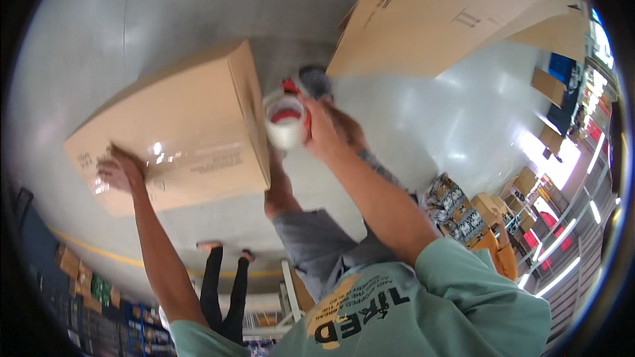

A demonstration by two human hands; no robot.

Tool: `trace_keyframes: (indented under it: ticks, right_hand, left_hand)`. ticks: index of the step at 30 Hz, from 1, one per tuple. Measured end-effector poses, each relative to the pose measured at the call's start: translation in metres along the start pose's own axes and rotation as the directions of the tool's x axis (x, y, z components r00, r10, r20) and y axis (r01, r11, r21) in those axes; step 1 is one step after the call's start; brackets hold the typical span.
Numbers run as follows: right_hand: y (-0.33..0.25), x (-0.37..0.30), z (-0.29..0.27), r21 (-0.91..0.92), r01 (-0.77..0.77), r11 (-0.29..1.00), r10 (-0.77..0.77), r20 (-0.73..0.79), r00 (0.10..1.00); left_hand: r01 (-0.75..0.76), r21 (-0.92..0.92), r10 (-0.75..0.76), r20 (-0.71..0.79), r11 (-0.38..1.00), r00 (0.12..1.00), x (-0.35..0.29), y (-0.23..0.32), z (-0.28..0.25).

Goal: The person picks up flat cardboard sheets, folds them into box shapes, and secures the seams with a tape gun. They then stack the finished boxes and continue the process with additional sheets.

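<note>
The cardboard box point(175, 119) sits ahead of me to the left, above the grey floor point(433, 116) in view; whether it rests there or leans on something I cannot tell. My left hand point(124, 169) lies on its broad face near the left end, fingers spread and gripping nothing. My right hand point(320, 125) is closed around a red tape dispenser point(289, 85) with a pale roll of tape point(286, 136), just beside the box's right end — whether they touch I cannot make out.

Dark print marks the face at the left corner, and a fainter block of lettering sits toward the lower right; a glossy band, like clear tape, catches the light between. More dark marks show on the large cardboard sheets point(456, 20) at upper right, and bold lettering crosses my green shirt point(476, 294).

The box's far edge slopes up to its right corner, with grey floor beyond it. A narrower strip of floor parts that corner from the sheets — my right hand is near its lower end. A yellow line point(92, 244) runs across the floor below the box, near someone's dark-clad legs point(213, 284).
</note>
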State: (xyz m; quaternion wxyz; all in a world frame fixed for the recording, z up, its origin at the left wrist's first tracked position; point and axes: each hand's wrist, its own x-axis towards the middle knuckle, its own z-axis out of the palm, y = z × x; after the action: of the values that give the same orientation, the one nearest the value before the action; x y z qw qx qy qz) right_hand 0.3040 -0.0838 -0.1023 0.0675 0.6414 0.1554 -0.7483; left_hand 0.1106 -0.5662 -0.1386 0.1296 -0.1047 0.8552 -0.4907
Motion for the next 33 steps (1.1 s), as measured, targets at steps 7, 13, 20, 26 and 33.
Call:
trace_keyframes:
  ticks: [7, 13, 20, 26, 33]
  right_hand:
    - [-0.016, -0.051, -0.027, 0.189, -0.025, 0.982, -0.033, 0.300, 0.953]
    - [0.048, -0.028, 0.072, 0.460, 0.132, 0.878, -0.396, 0.542, 0.741]
    - [0.084, -0.032, 0.275, 0.095, 0.555, 0.827, -0.477, 0.641, 0.602]
    - [0.168, -0.125, 0.284, -0.230, 0.828, 0.512, -0.255, 0.879, 0.402]
    - [0.228, -0.263, 0.218, -0.561, 0.524, 0.641, 0.255, 0.800, 0.543]
  left_hand:
    - [0.399, -0.750, -0.285, 0.286, 0.527, 0.915, 0.042, -0.080, 0.115]
    - [0.353, -0.901, 0.307, 0.272, -0.252, 0.912, 0.085, -0.095, 0.209]
    - [0.663, -0.722, 0.066, 0.665, -0.199, 0.744, -0.082, -0.119, 0.241]
    - [0.494, -0.678, 0.368, 0.336, -0.545, 0.867, -0.148, -0.107, 0.288]
    - [0.374, -0.394, 0.093, 0.575, -0.840, 0.813, -0.202, -0.184, 0.081]
